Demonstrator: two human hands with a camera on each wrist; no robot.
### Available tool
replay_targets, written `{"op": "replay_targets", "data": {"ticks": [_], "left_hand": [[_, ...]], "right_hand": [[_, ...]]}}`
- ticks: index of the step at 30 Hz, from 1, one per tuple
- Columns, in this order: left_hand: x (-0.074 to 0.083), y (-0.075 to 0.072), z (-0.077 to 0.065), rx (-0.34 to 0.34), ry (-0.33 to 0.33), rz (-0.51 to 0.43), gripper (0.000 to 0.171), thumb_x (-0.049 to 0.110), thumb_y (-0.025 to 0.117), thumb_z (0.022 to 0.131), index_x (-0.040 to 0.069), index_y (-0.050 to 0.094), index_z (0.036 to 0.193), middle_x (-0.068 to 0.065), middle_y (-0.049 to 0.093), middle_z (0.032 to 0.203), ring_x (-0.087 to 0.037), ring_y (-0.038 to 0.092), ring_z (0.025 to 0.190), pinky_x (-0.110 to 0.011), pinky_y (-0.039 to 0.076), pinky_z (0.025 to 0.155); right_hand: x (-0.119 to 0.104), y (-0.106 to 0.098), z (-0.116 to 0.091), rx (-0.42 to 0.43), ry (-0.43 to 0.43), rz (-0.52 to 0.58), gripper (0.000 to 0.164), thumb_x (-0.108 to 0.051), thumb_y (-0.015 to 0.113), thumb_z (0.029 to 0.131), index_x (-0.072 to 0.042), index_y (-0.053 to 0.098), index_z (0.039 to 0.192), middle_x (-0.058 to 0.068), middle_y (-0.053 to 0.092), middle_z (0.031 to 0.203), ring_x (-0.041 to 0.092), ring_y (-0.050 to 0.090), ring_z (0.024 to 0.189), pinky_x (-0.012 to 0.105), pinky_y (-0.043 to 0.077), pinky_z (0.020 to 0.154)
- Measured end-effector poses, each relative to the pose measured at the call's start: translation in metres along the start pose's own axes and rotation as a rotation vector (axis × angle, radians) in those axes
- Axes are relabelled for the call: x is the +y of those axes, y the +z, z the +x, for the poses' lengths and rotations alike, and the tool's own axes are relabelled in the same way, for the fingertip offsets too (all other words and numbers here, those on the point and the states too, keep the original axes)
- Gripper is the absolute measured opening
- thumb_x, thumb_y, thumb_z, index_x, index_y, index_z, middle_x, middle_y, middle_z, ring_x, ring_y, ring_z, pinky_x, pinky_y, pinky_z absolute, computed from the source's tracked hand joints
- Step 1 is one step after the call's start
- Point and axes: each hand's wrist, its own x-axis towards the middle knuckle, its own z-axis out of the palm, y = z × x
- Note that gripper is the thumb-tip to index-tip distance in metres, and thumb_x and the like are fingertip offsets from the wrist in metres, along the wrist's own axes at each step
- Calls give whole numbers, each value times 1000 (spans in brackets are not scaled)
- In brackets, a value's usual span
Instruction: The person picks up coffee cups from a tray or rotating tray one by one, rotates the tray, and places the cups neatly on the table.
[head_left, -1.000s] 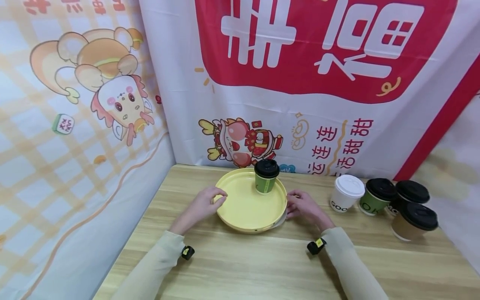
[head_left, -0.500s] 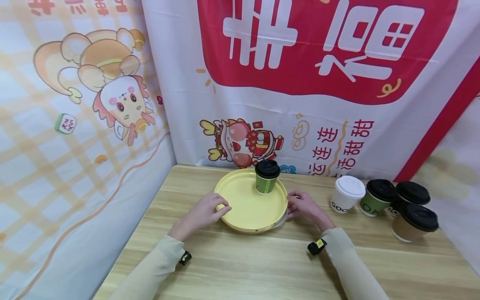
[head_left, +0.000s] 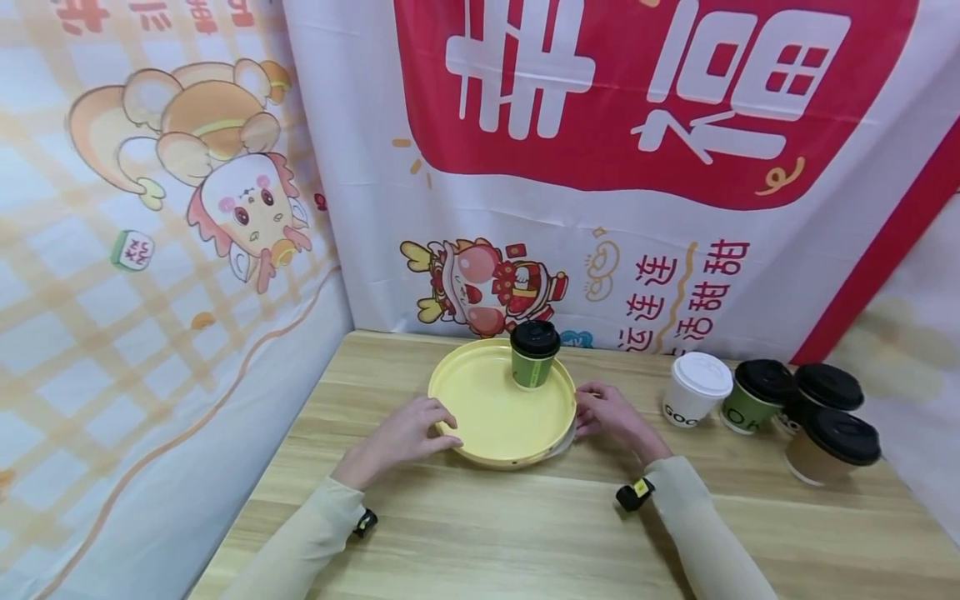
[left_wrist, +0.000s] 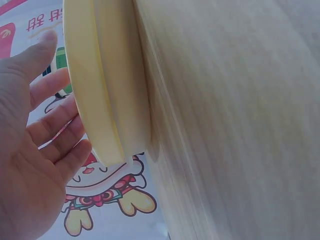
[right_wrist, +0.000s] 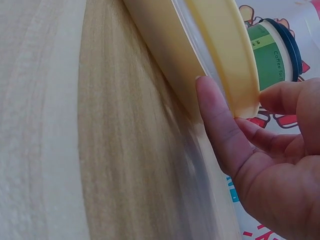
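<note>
A round yellow tray stands on the wooden table, with a pale layer showing under its right edge. On its far right part sits an upright green paper cup with a black lid. My left hand is at the tray's near left rim, thumb and fingers spread; in the left wrist view, the fingertips lie close to the tray's side. My right hand holds the right edge. The right wrist view shows its thumb along the side and its fingers bent at the rim.
Several lidded cups stand on the right of the table: a white cup, a green cup, a black-lidded dark cup and a brown cup. Behind the table hangs a printed cloth; another cloth lines the left side.
My left hand has slid along the tray's left rim toward me, its fingers now lower on the edge. The right hand, tray and cups stay nearly where they were.
</note>
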Motion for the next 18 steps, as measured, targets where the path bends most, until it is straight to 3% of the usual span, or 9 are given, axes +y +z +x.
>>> {"op": "replay_targets", "data": {"ticks": [15, 18], "left_hand": [[2, 0, -3, -10, 14, 27, 28, 48, 68, 77, 21, 66, 81, 8, 59, 88, -9, 49, 88, -28, 46, 79], [1, 0, -4, 13, 25, 16, 27, 46, 70, 76, 20, 66, 80, 9, 59, 87, -9, 49, 88, -28, 47, 79]], "right_hand": [[0, -2, -1, -19, -16, 5, 36, -19, 49, 95, 4, 44, 122, 22, 60, 95, 26, 63, 74, 48, 54, 75], [0, -2, -1, -24, -10, 1, 35, -19, 49, 95, 3, 44, 122, 22, 60, 96, 27, 63, 75, 49, 53, 76]]}}
